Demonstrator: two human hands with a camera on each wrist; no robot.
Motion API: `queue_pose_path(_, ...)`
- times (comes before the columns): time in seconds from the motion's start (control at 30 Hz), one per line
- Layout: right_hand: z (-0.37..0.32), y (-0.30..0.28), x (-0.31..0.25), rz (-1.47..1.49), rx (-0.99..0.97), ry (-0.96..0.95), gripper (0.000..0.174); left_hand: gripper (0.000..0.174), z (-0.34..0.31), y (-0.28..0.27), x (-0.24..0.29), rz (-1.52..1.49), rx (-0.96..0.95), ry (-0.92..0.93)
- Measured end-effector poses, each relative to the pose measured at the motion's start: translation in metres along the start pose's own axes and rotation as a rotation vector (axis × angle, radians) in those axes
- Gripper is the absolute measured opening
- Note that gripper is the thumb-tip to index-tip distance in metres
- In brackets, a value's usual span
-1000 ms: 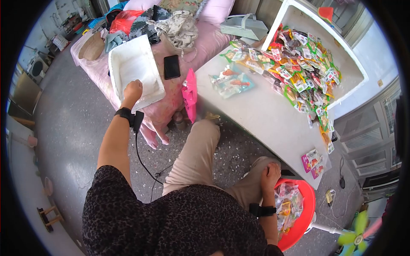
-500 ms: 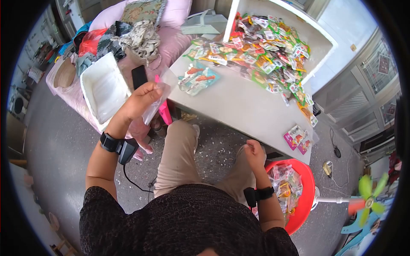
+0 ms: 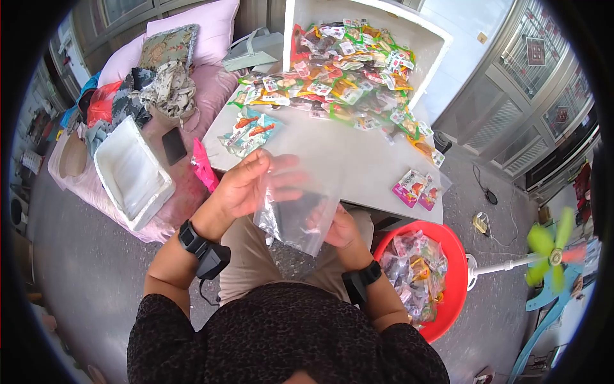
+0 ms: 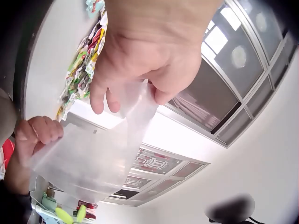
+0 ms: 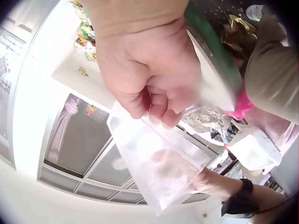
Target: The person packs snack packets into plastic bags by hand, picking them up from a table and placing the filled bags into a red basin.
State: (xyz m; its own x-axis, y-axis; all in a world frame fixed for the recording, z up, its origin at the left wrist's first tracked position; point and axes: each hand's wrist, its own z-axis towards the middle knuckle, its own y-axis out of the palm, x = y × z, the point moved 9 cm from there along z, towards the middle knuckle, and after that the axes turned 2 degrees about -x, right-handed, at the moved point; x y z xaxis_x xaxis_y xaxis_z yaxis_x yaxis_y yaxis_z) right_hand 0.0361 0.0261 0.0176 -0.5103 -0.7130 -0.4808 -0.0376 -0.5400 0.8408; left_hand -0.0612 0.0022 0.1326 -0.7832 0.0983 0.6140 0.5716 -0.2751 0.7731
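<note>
The bag (image 3: pixel 298 224) is smooth plastic (glossy in places).

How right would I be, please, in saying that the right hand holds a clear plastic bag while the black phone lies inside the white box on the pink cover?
Not quite: the head view shows the black phone beside the white box, directly on the pink cover. The right hand does hold the clear plastic bag.

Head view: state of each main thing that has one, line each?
Clear bag: held up, mouth unclear
Right hand: curled, grip on bag edge
Left hand: fingers spread, touching bag
Phone: screen dark
Foam box on bed: open
Foam box on table: open, on its side, packets spilling out
Red tub: open, holding packets
Fan: spin unclear
</note>
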Motion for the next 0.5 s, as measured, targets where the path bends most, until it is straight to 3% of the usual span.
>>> queue_pose_path(0.1,-0.016,-0.018,-0.027,-0.023,0.213,-0.047,0.011,0.012,-0.006,-0.041,0.008,0.18,0.159,-0.009)
queue_pose_path(0.2,-0.016,-0.037,-0.05,-0.15,0.243,-0.094,0.005,0.01,-0.01,-0.1,0.013,0.34,0.406,-0.079)
queue_pose_path(0.23,-0.016,-0.041,-0.055,-0.262,0.379,-0.095,0.008,0.01,-0.01,-0.11,0.014,0.406,0.481,-0.1)
queue_pose_path(0.33,-0.009,-0.065,-0.056,-0.453,0.519,-0.081,0.008,0.014,-0.005,-0.171,0.017,0.63,0.621,-0.103)
queue_pose_path(0.43,0.001,-0.084,-0.051,-0.671,0.67,-0.037,0.009,0.021,-0.002,-0.165,0.053,1.619,0.801,0.243)
queue_pose_path(0.5,0.01,-0.094,-0.047,-0.674,0.717,-0.051,0.01,0.025,0.009,-0.147,0.033,1.622,0.663,0.392)
